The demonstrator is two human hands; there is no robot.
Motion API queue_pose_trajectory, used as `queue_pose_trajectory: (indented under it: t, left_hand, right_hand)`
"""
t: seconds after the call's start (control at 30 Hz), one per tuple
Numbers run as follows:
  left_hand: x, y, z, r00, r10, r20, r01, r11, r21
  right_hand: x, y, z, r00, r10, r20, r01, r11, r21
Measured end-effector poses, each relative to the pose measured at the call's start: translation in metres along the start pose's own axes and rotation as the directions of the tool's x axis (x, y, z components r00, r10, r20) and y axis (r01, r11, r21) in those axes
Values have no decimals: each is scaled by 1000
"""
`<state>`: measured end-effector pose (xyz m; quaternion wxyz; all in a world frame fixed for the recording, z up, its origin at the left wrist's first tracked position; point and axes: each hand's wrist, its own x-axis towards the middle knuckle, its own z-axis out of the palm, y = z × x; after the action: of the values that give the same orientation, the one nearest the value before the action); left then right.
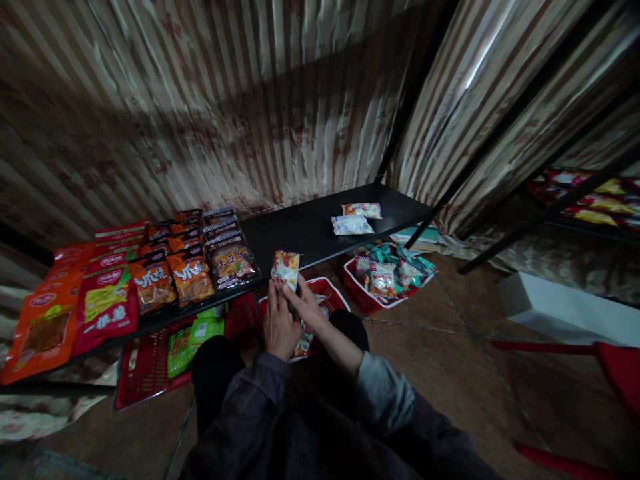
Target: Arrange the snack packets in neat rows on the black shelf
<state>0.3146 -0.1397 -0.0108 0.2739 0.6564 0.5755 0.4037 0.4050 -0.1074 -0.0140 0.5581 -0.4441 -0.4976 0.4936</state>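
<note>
Between my two hands is a small orange-and-white snack packet (287, 268), held upright above a red basket (327, 285) with a white rim. My left hand (280, 323) has its fingers around the packet's lower left side. From the right, my right hand (306, 305) grips the same packet near its bottom. More packets lie in the basket, partly hidden by my hands and knees. On the black shelf (295, 230) ahead lie an orange-and-white packet (363, 211) and a white-and-blue packet (352, 225).
Rows of orange, pink and dark brown snack bags (231, 259) fill the shelf's left part. Below sits a red basket (143, 373) with green bags. Another red basket (363, 300) holds teal and white packets. At right are a white box (565, 310) and red chair (620, 377).
</note>
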Motion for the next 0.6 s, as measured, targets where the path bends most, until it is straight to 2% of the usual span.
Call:
queue_pose_trajectory:
  t: [0.1,0.17,0.23,0.27,0.3,0.4,0.47,0.53,0.6]
  left_hand:
    - [-8,-1,-2,991,99,91,-100,995,1]
    - [-3,-7,-8,996,78,48,-74,993,-87]
    - [11,-13,-16,995,-57,-84,37,976,-215]
    - [20,-16,-20,977,-156,-145,109,952,-287]
    - [30,-18,-24,951,-264,-162,189,909,-370]
    - [54,-18,-32,895,-447,9,353,695,-626]
    - [62,-14,-35,866,-482,134,426,568,-704]
    - [65,-8,-37,849,-488,205,464,502,-730]
    - [66,-3,-37,834,-505,223,477,454,-753]
  right_hand:
    - [5,2,-8,990,109,-86,-93,980,176]
    - [7,3,-19,973,222,-60,-200,944,261]
    - [8,3,-29,949,315,27,-307,899,313]
    - [7,4,-33,936,345,75,-350,879,324]
    - [6,4,-36,923,365,117,-383,864,326]
    - [3,5,-37,897,399,192,-441,839,319]
    - [2,5,-34,882,414,223,-468,821,326]
    - [3,5,-31,868,430,249,-494,802,336]
    - [4,3,-29,856,443,267,-514,788,339]
